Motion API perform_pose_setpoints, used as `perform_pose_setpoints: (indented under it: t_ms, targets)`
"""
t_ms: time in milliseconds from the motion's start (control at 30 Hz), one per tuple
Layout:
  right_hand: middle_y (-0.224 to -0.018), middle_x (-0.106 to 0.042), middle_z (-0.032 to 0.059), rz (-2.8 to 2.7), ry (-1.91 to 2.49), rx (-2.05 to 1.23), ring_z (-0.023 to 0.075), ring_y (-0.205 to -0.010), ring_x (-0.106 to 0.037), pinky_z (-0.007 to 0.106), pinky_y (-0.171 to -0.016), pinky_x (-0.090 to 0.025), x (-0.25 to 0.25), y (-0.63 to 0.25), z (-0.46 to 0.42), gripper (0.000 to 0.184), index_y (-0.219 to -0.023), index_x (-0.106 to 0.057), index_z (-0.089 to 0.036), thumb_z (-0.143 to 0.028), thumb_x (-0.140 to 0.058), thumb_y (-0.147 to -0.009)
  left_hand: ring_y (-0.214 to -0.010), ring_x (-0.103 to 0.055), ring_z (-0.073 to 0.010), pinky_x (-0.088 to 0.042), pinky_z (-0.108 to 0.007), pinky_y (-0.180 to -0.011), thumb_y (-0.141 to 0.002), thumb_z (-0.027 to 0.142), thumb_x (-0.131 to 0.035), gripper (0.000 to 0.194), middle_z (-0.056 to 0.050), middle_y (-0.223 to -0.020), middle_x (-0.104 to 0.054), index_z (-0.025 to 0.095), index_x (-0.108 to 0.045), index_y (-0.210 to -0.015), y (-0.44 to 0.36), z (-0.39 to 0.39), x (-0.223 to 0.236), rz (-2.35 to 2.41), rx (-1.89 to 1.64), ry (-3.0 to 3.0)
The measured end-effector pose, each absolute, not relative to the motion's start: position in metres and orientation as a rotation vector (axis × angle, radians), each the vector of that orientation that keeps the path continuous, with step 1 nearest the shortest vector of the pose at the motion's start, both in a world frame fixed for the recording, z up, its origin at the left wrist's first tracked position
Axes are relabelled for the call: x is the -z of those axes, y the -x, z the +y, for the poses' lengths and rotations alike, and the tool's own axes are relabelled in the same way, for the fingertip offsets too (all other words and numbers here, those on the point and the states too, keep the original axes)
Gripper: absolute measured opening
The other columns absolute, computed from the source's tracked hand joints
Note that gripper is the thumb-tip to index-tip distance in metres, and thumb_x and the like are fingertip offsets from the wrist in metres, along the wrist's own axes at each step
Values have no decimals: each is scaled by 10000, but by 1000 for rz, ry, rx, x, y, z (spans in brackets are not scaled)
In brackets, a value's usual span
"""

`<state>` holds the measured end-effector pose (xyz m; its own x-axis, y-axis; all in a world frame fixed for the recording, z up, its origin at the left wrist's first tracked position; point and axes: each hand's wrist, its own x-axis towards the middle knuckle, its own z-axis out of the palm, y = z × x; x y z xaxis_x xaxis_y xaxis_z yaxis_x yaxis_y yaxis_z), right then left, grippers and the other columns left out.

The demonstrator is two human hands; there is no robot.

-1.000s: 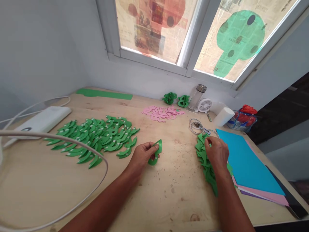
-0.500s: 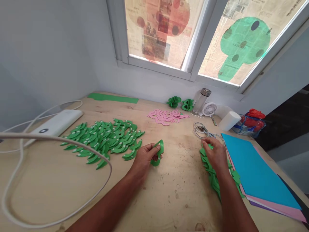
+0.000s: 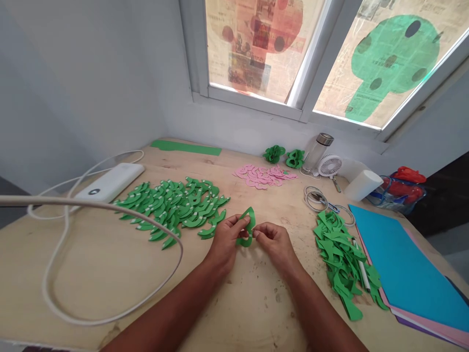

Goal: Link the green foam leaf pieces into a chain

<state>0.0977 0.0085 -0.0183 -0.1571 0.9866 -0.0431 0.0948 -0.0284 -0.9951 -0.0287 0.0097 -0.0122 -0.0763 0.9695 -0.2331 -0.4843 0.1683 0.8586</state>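
A curved green paper piece with small white patches is held between the thumb and fingers of my left hand. My right hand pinches at the lower right edge of this piece, beside a white patch. Whether its fingertips also hold something small is hidden. Left of my hands lies a spread pile of curved green paper pieces, many with white patches at the ends. A heap of green paper scraps lies to the right, with a white pen on it.
Pink paper pieces and two green paper balls sit toward the wall. A bottle, a small fan and tape rings stand or lie back right. Blue sheets cover the right side; a white cable loops at left.
My right hand has moved left from the green scraps to the paper piece in my left hand. The view has shifted, and the scraps and the pen are now uncovered.
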Motion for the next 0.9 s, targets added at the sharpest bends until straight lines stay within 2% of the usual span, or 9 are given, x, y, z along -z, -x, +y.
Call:
perform_pose_setpoints:
  t_ms: [300,667,900]
  targets:
    - [-714,-665,34,-1372,1234,-1205,134,-637,-570,238,-608,-444,14,-101,7,263,-723,-663,-160,-387,-540,-770,-514,-469,-59,-357,-177,-487,-612,272,-718,181,32,-607,-547,147,-600,-670,26,10,15,933,-1314,-565]
    - [-695,-657,27,-1347,1184,-1173,137,-642,-575,245,-617,-454,15,-99,2,243,-734,-655,-168,-379,-540,-768,-505,-456,-54,-367,-185,-491,-610,262,-716,180,33,-608,-539,136,-594,-651,23,9,15,949,-1334,-610]
    - [-681,-642,17,-1333,1163,-1256,135,-610,-567,241,-575,-435,19,-95,1,154,-744,-641,-161,-305,-606,-699,-498,-462,-59,-370,-189,-493,-590,275,-718,194,34,-599,-540,138,-590,-642,21,8,15,1003,-1337,-615]
